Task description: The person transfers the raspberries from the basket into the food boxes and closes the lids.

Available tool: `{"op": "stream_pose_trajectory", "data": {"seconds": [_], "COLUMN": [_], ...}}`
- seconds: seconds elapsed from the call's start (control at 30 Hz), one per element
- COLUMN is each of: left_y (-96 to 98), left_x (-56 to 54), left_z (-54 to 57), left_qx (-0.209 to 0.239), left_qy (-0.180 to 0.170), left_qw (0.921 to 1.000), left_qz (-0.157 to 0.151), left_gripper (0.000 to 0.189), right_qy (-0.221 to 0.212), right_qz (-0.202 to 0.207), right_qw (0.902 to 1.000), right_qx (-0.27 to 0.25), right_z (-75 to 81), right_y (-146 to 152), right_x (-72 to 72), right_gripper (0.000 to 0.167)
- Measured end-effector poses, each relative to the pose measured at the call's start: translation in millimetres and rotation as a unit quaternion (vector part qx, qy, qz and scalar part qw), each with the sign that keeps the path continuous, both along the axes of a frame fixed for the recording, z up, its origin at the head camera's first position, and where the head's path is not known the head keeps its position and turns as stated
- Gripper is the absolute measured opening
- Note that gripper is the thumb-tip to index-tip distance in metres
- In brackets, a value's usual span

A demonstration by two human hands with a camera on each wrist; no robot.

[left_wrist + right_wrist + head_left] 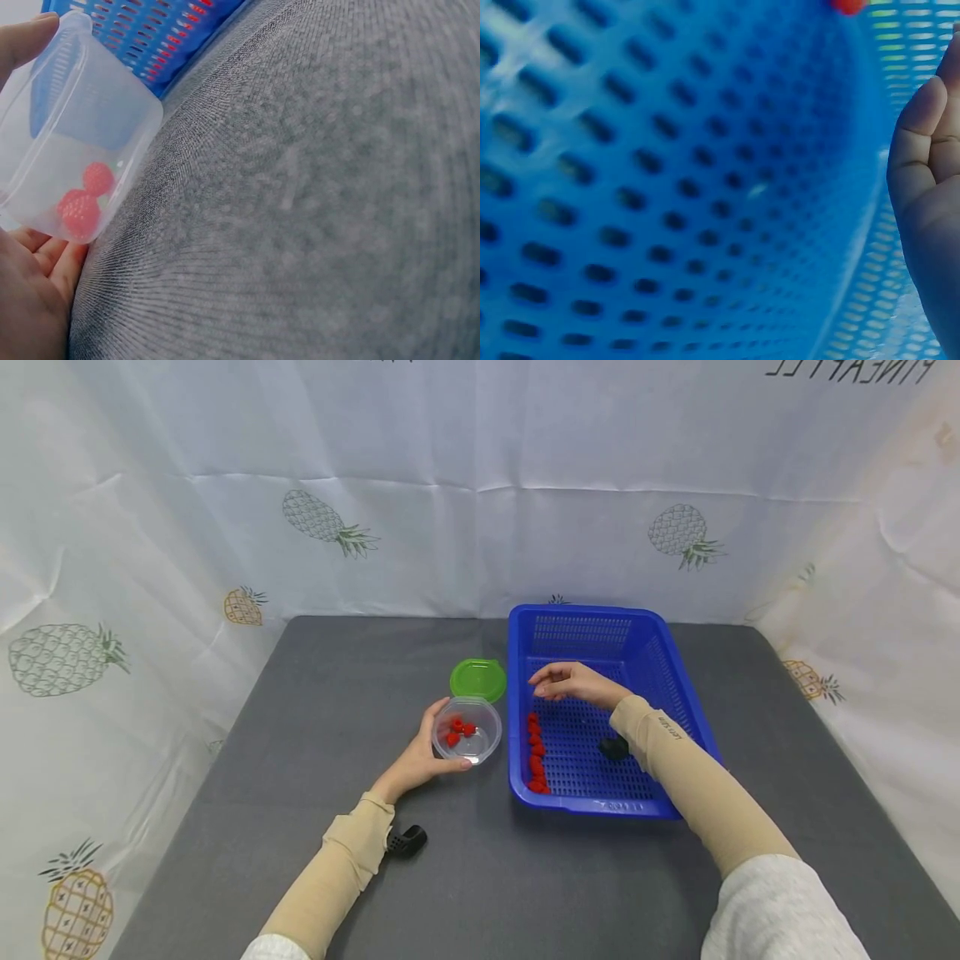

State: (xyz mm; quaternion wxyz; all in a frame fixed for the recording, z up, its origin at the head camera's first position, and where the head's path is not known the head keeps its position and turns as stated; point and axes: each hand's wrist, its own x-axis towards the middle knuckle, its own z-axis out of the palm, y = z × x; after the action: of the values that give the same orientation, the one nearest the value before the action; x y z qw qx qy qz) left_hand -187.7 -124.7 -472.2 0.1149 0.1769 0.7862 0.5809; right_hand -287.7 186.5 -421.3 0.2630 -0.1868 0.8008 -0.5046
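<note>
My left hand (pixel 425 756) grips a clear plastic container (pixel 487 739) by its sides, thumb at the near rim and fingers around the far side. Several red raspberries (pixel 453 738) lie on the container's bottom; the left wrist view also shows raspberries (pixel 80 214) through its wall. Over the left part of a blue perforated basket (pixel 605 804) hovers my right hand (pixel 573 683), fingers loosely bent, with nothing showing between them. Below that hand, a row of raspberries (pixel 536 749) runs along the basket's left wall.
A green lid (pixel 478 680) lies on the grey table (pixel 360 677) just behind the container. The basket's raised walls stand close to the container's right. A patterned curtain (pixel 480 543) hangs behind the table and along both sides.
</note>
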Motion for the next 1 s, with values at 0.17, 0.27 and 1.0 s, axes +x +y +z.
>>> {"op": "stream_pose_trajectory", "data": {"seconds": [0.17, 0.27, 1.0], "left_y": [0.2, -0.4, -1.7], "left_x": [4.0, 0.2, -9.1], "left_z": [9.2, -1.7, -20.3], "left_qx": [-0.010, -0.010, -0.019], "left_qy": [0.006, 0.009, 0.014], "left_qw": [0.9999, 0.9999, 0.9996], "left_qz": [-0.002, 0.003, 0.013], "left_gripper": [0.100, 0.102, 0.100], "right_qy": [-0.004, 0.000, 0.027], "right_qz": [0.014, 0.026, 0.024], "right_qw": [0.9992, 0.9978, 0.9865], "right_qx": [0.038, 0.061, 0.160], "right_z": [-10.2, -13.6, -24.3], "right_y": [0, -3, -11], "right_x": [-0.1, 1.6, -1.5], "right_gripper": [0.041, 0.040, 0.023]}}
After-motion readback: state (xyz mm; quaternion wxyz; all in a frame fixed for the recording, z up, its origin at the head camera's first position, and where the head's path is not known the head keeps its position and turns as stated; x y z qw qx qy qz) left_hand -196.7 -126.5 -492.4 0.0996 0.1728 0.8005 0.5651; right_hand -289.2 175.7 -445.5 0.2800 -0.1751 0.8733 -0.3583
